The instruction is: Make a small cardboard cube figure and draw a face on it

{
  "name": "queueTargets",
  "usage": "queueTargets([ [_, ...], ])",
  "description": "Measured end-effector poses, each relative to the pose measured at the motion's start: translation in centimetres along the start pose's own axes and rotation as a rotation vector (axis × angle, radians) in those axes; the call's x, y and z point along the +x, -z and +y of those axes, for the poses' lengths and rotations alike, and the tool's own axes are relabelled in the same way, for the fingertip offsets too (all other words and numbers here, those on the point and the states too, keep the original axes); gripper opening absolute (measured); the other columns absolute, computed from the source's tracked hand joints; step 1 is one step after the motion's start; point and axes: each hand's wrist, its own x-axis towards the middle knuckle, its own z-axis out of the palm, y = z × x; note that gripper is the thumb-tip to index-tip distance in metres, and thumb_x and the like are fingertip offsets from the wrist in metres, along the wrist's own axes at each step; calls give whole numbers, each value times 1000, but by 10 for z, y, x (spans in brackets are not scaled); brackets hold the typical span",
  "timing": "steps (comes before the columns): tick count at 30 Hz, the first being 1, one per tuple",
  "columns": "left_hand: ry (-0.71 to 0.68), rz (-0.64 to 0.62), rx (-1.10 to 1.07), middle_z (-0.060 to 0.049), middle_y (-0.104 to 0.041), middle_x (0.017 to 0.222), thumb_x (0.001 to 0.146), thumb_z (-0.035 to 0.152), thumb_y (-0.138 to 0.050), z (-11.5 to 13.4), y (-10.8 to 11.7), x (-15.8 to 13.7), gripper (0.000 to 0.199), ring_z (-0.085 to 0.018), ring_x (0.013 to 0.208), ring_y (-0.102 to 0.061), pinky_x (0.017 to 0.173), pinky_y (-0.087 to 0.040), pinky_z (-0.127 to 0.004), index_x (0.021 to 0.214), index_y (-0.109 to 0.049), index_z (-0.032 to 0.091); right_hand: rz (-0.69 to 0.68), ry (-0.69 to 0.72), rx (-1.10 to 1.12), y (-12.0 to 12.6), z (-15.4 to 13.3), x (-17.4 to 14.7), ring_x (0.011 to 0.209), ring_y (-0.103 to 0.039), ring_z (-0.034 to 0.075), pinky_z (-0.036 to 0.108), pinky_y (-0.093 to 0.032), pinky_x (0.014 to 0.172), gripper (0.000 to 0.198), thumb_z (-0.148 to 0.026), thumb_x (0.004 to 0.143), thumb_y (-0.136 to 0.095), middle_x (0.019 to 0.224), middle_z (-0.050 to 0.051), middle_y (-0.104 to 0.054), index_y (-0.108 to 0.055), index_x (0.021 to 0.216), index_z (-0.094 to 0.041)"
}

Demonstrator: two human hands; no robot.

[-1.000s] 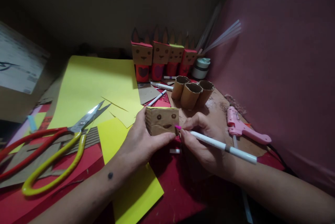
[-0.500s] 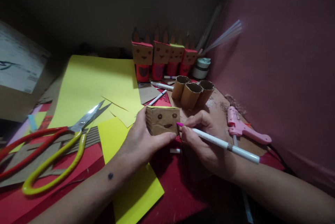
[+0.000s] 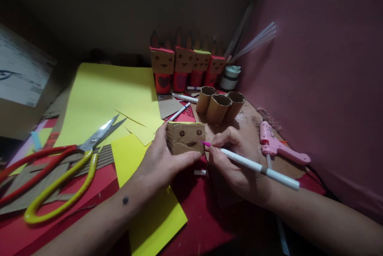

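Note:
My left hand is closed round a small cardboard box, its thumb along the lower front edge. Two dark eyes and a mouth are drawn on the box's front, and a yellow edge shows at its top. My right hand grips a white marker with a pink tip. That tip is at the right side of the drawn face; whether it touches the cardboard I cannot tell. Below the box lies a small white pen cap.
Red-and-yellow-handled scissors lie at left over yellow paper and cardboard scraps. Cardboard tubes stand behind my right hand. A pink glue gun is at right. Several box-headed figures stand at the back beside a lidded jar.
The marker and my right hand have shifted very slightly right and down. A faint pink tint now shows near the tip on the box. My left hand keeps its hold.

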Motion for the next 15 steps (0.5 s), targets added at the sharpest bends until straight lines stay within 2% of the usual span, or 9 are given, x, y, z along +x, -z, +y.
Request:
queueTargets([
  [4, -11, 8, -10, -7, -75, 98, 58, 31, -90, -1, 0, 1, 70, -30, 93, -71, 73, -55, -35, 118, -57, 19, -23, -20, -1, 1, -1, 1, 48, -44, 9, 21, -37, 45, 9, -18, 88, -54, 64, -7, -48, -48, 85, -23],
  [8, 7, 16, -19, -10, -76, 102, 55, 33, -92, -4, 2, 2, 74, -33, 97, -71, 80, -54, -39, 119, -56, 18, -53, -47, 54, 2, -3, 3, 50, -47, 9, 21, -38, 46, 8, -17, 86, -55, 64, -5, -51, -50, 83, -22],
  [15, 75, -73, -174, -12, -76, 108, 57, 33, -90, -14, 6, 8, 75, -36, 99, -72, 86, -54, -45, 124, -58, 19, -49, -123, 199, 2, -4, 1, 50, -45, 11, 23, -38, 47, 5, -21, 86, -55, 62, -6, -48, -50, 86, -22],
])
